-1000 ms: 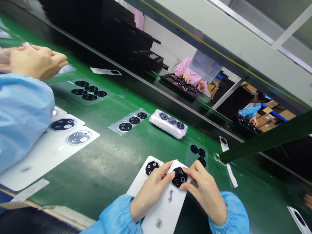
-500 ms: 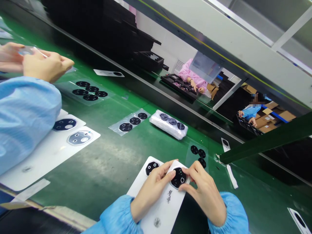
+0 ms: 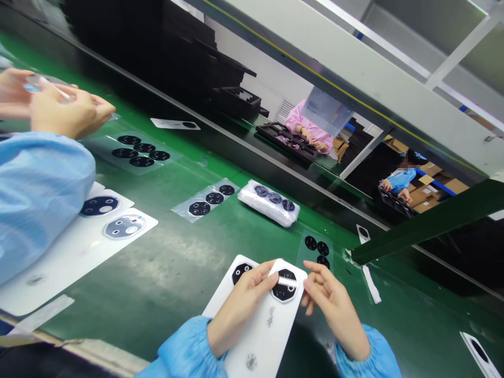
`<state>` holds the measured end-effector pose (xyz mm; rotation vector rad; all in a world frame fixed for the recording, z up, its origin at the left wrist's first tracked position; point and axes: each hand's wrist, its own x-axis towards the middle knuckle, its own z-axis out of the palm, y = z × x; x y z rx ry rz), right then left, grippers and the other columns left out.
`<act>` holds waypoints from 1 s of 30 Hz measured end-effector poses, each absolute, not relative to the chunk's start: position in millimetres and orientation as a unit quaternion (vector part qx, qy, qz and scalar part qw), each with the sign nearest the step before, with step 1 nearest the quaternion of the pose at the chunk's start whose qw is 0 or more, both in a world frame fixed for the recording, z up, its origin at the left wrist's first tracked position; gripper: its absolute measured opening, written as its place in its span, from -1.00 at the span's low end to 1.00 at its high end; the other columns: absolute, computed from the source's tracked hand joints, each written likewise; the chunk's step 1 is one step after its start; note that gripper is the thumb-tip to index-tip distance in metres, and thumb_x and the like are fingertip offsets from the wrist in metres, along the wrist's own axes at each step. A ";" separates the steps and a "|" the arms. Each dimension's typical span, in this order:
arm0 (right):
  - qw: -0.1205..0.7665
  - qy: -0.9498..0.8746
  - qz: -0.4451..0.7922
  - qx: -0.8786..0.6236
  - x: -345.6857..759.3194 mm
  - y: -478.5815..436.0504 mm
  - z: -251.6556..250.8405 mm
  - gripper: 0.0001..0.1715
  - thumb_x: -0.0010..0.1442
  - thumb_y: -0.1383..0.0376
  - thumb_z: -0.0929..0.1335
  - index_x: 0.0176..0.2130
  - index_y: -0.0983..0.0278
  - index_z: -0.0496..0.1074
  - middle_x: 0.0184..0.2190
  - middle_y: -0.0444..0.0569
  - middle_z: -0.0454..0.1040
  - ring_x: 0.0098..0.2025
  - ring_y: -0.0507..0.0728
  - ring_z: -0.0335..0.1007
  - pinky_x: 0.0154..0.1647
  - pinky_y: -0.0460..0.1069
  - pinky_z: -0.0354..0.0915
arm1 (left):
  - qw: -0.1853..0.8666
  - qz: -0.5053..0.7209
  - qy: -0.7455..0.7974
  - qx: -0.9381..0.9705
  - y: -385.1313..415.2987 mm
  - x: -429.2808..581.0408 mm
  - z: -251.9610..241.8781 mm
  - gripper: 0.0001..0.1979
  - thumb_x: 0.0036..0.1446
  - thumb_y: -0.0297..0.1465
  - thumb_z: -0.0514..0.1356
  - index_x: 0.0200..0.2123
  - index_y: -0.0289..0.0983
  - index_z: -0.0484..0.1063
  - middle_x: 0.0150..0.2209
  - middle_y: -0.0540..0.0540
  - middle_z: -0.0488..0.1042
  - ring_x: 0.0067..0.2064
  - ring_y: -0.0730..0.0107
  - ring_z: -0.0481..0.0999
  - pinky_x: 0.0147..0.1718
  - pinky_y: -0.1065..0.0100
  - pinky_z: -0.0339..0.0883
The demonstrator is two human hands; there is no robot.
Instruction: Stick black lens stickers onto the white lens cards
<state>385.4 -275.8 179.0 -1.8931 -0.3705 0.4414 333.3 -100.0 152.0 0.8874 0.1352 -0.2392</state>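
My left hand (image 3: pixel 248 299) grips a white phone back panel (image 3: pixel 262 336) from its left side, thumb on top by the camera cut-out. A black octagonal camera lens sticker (image 3: pixel 284 292) sits at the panel's upper end, with a bright white streak across it. Close to the panel's right edge is my right hand (image 3: pixel 334 302), its fingers loosely bent and apart, holding nothing that I can see. Whether its fingertips touch the edge, I cannot tell. Partly under my left hand lies a second white panel (image 3: pixel 226 281) with a black camera area.
Beyond my hands lie clear sheets with black stickers (image 3: pixel 208 200) and a plastic-wrapped stack (image 3: pixel 268 203). A co-worker's hands (image 3: pixel 65 107) work at the left, above other white panels (image 3: pixel 98 252). A green post (image 3: pixel 417 223) slants at the right; further people sit behind.
My right hand has come off the black lens sticker and moved right to the panel's edge, its fingers opening. My left hand keeps its hold. The view has shifted slightly.
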 end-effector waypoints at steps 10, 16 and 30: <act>0.644 -0.120 0.180 -0.734 375.6 -268.4 177.9 -0.53 0.12 0.04 0.39 -0.13 0.34 0.34 -0.60 -0.22 0.35 -0.60 0.00 0.38 -0.58 -0.11 0.32 | 0.849 -0.169 0.032 0.500 -103.4 330.2 148.6 -0.38 -0.06 -0.26 0.34 0.07 -0.22 0.24 -0.17 -0.07 0.49 -0.18 0.29 0.44 -0.30 0.39 0.25; 0.638 -0.127 0.171 -0.740 371.7 -269.2 180.0 -0.56 0.15 0.05 0.37 -0.15 0.33 0.34 -0.59 -0.20 0.36 -0.58 -0.01 0.37 -0.56 -0.11 0.31 | 0.848 -0.176 0.038 0.499 -103.6 328.7 153.7 -0.35 -0.08 -0.27 0.33 0.08 -0.22 0.20 -0.18 -0.06 0.48 -0.21 0.29 0.44 -0.28 0.36 0.26; 0.602 -0.090 0.214 -0.764 375.1 -265.1 179.1 -0.57 0.03 0.08 0.41 -0.22 0.34 0.39 -0.56 -0.20 0.34 -0.68 -0.12 0.14 -0.71 -0.19 0.12 | 0.793 -0.113 0.010 0.598 -105.4 324.4 145.6 -0.32 0.06 -0.32 0.19 0.22 -0.22 0.01 0.15 -0.13 0.30 0.13 0.15 0.30 0.04 0.27 0.20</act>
